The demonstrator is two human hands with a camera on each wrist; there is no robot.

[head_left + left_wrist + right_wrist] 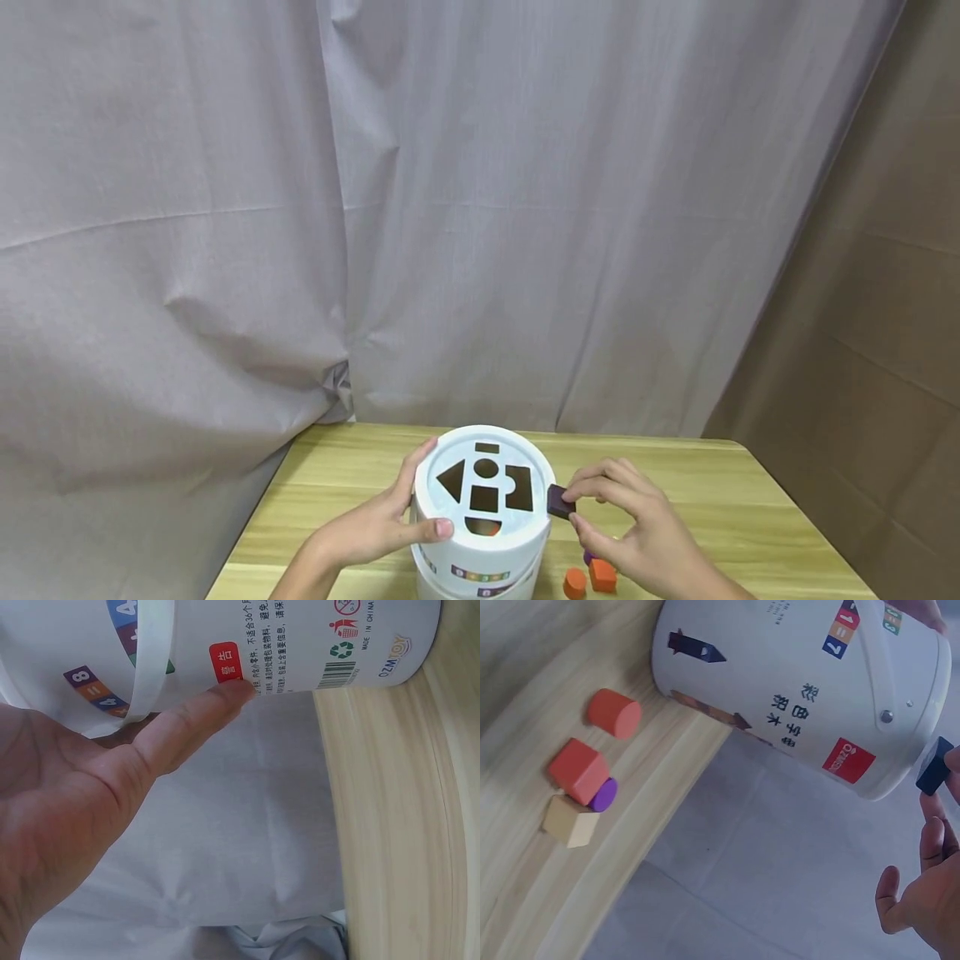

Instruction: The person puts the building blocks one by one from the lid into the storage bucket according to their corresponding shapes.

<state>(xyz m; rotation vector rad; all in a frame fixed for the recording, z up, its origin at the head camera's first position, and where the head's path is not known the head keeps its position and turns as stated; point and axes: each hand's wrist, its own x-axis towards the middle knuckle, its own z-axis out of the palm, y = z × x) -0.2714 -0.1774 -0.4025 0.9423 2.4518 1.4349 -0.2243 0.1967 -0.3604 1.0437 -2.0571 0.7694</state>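
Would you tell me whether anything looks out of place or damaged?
Nothing looks damaged; the bucket stands upright. Only a fold in the curtain, by the table's far left corner, looks odd: it is bunched, unlike the smoother cloth beside it.

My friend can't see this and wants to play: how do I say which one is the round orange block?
On the wooden table, find the big white bucket. Beside it, the nearest block resting on the table is the round orange block. It has a curved side, unlike the boxy orange block close by, which has flat sides and corners.
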